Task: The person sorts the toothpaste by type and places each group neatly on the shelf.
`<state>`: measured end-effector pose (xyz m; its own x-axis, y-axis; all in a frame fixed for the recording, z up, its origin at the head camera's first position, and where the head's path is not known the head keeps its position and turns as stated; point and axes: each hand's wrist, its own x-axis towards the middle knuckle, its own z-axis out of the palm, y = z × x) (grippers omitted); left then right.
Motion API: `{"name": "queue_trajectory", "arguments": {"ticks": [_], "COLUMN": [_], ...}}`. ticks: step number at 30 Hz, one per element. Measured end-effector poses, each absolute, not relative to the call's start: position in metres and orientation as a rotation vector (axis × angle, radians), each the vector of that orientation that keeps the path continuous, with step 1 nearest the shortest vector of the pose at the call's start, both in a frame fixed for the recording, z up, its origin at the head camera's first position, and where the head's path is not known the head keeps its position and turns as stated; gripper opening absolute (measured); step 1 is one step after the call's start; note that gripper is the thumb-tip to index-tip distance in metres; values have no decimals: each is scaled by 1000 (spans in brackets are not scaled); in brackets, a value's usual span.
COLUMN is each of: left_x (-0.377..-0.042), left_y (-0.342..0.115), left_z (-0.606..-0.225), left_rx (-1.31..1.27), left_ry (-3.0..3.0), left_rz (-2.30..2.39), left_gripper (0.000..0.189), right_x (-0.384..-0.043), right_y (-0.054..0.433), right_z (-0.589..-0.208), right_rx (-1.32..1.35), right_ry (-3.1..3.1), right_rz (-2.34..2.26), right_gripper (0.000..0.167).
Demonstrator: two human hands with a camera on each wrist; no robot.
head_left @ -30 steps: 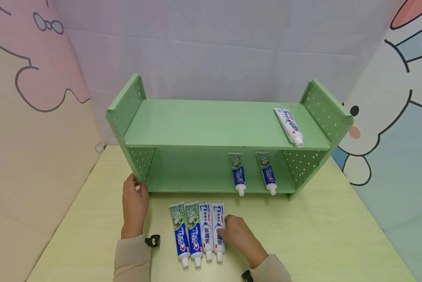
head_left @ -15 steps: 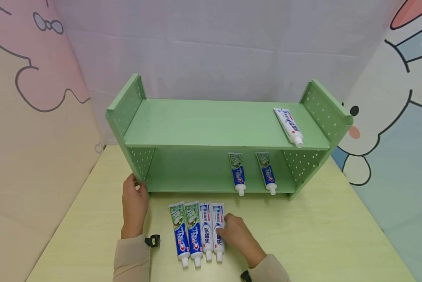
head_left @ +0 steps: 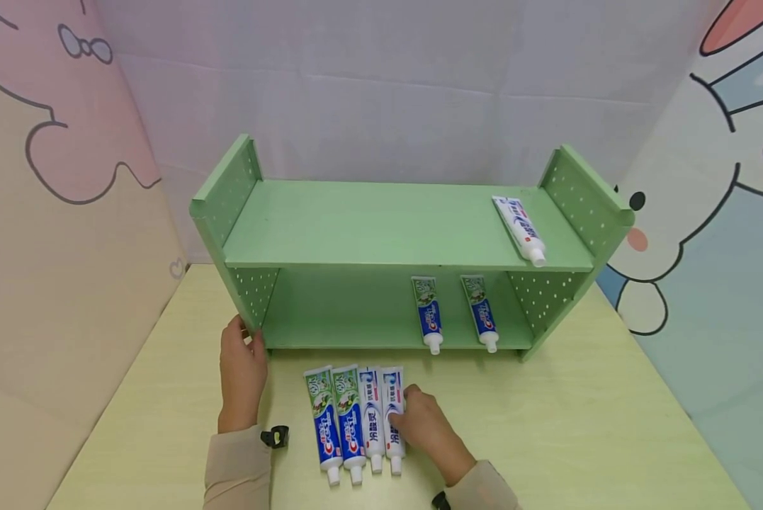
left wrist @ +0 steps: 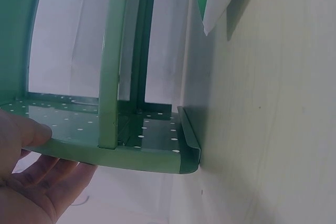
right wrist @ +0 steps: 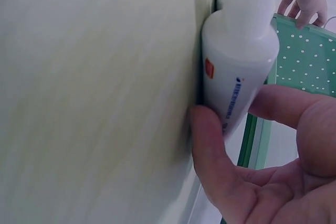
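Observation:
Four toothpaste tubes would exceed my count, so several lie side by side on the table in the head view. The rightmost is a white toothpaste tube [head_left: 393, 414], its cap pointing toward me. My right hand [head_left: 427, 427] pinches it; the right wrist view has thumb and finger on opposite sides of the tube body [right wrist: 231, 72]. Left of it lie another white tube [head_left: 371, 414] and two green-and-blue Crest tubes [head_left: 323, 418]. My left hand [head_left: 242, 372] grips the lower left side panel of a green shelf [head_left: 355, 223], thumb inside and fingers outside in the left wrist view.
A white tube [head_left: 520, 228] lies on the upper board, at its right. Two Crest tubes [head_left: 428, 312] rest on the lower board [head_left: 336, 333], caps over its front edge. Perforated panels [head_left: 585, 205] bound the shelf's ends. Fabric-covered walls stand behind and beside the table [head_left: 611, 432].
The whole head view has shifted very slightly. Both hands and the tubes keep their places, the right hand staying at the rightmost white tube.

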<state>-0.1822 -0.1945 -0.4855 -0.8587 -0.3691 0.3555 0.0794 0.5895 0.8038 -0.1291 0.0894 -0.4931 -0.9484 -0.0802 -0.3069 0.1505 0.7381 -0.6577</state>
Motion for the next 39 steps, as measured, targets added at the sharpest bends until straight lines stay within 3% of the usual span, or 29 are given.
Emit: {"name": "queue_trajectory", "arguments": {"ticks": [39], "left_x": [-183], "left_y": [-195], "left_z": [-488], "left_rx": [228], "left_ry": [-2325], "left_rz": [-1199], "left_gripper": [39], "right_x": [-129], "right_y": [95], "right_z": [-487], "right_rx": [-1], "right_ry": [2640], "right_rz": [-1110], "right_gripper": [55]}}
